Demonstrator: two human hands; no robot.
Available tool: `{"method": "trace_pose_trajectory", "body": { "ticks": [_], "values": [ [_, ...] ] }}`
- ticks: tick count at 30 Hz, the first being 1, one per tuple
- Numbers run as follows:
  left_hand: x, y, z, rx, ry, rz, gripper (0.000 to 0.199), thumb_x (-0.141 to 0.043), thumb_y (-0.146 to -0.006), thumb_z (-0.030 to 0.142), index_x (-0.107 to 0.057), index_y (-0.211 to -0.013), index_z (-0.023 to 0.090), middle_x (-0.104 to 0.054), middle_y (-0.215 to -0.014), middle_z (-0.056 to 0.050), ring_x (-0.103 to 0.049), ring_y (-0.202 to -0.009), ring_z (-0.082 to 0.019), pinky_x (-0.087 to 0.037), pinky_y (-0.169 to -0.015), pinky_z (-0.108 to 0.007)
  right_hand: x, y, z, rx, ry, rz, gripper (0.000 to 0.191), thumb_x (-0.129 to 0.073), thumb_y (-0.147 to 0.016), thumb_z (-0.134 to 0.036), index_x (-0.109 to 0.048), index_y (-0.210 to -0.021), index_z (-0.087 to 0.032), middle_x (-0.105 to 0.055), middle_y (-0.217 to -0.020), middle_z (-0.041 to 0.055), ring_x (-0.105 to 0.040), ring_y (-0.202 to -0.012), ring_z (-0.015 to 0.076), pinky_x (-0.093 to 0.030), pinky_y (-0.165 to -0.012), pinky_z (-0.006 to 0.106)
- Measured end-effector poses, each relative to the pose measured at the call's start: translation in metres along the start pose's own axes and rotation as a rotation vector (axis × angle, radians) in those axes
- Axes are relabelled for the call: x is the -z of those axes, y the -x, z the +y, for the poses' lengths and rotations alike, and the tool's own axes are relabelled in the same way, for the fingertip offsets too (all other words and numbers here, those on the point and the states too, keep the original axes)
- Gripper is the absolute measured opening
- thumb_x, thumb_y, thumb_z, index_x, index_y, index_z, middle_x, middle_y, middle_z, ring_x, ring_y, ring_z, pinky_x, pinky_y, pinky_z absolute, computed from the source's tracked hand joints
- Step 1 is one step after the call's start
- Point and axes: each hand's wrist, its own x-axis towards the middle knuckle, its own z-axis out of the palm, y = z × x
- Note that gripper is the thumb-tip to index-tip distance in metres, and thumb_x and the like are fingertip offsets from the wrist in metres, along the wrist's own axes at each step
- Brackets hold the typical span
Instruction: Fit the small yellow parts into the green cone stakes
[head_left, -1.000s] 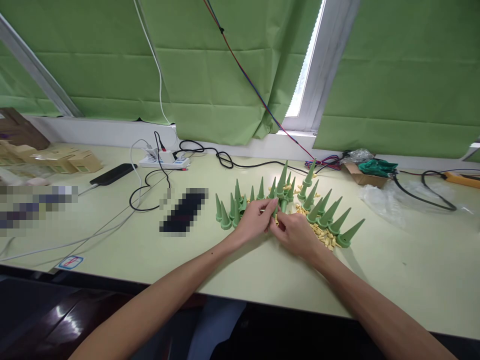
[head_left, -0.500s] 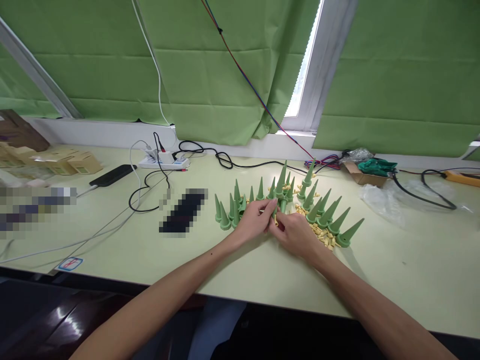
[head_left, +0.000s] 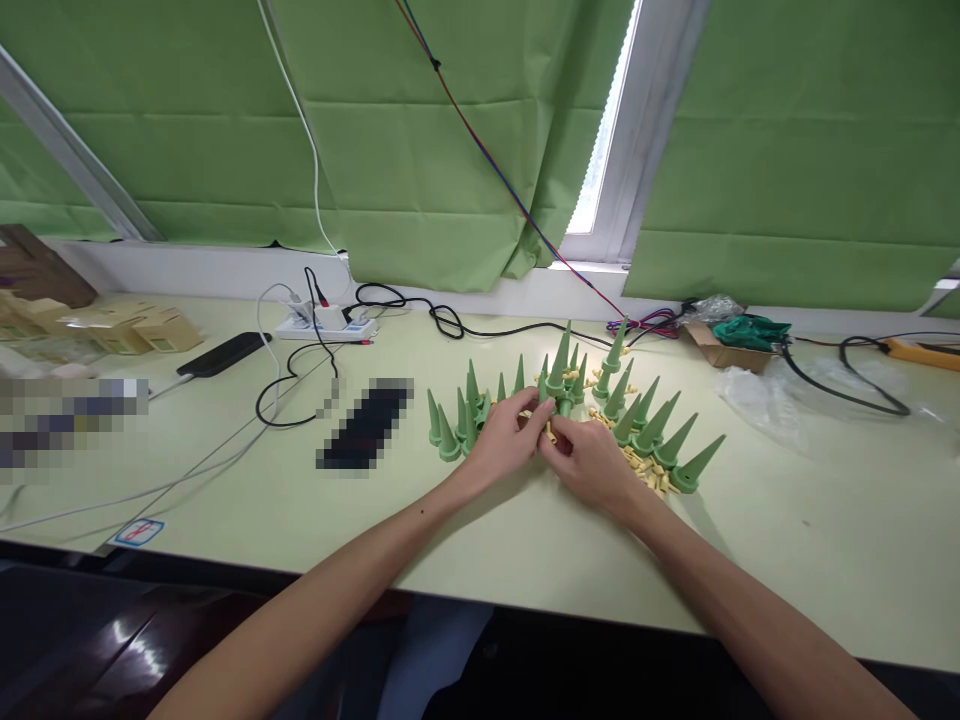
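My left hand (head_left: pixel 510 435) is closed, its thumb and fingers pinching a green cone-shaped spike (head_left: pixel 544 390) that is mostly hidden. Against it, my right hand (head_left: pixel 586 458) is closed around a small yellow plastic piece (head_left: pixel 551 433), only part of which shows between the fingertips. The two hands touch or nearly touch. Several more green spikes (head_left: pixel 697 467) stand points up to the left, behind and to the right of my hands. Loose yellow pieces (head_left: pixel 651 473) lie in a pile beside my right wrist.
A blurred dark object (head_left: pixel 365 425) lies left of the spikes. Behind it are a power strip (head_left: pixel 356 328) and loose black cable (head_left: pixel 495 331). Small boxes (head_left: pixel 169 328) stand far left. At the right are an open carton (head_left: pixel 716 348) and clear plastic bags (head_left: pixel 772 405).
Both hands stay together in nearly the same place, with only slight finger movement at the yellow piece. The whole view shifts a little.
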Motion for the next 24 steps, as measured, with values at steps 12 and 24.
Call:
{"method": "trace_pose_trajectory", "body": {
  "ticks": [12, 24],
  "values": [
    [0.006, -0.002, -0.002, -0.149, -0.36, 0.143, 0.026, -0.047, -0.095, 0.038, -0.051, -0.078, 0.018, -0.051, -0.069, 0.001, -0.045, -0.059, -0.011, -0.035, -0.057, -0.024, 0.001, -0.004, 0.013, -0.1, 0.043, -0.048, 0.009, -0.052, -0.081, -0.013, -0.06, -0.083, -0.018, -0.064, -0.067, 0.0001, -0.055, -0.059, 0.0148, -0.035, -0.06, 0.027],
    [0.005, 0.001, -0.005, -0.044, -0.237, -0.049, 0.027, -0.05, -0.093, 0.042, -0.049, -0.078, 0.02, -0.054, -0.058, 0.002, -0.05, -0.048, -0.013, -0.039, -0.051, -0.025, 0.005, -0.006, 0.017, -0.197, 0.144, 0.038, 0.018, -0.046, -0.09, -0.016, -0.064, -0.094, -0.017, -0.068, -0.081, 0.0067, -0.06, -0.071, 0.0201, -0.037, -0.062, 0.028]
  ]
}}
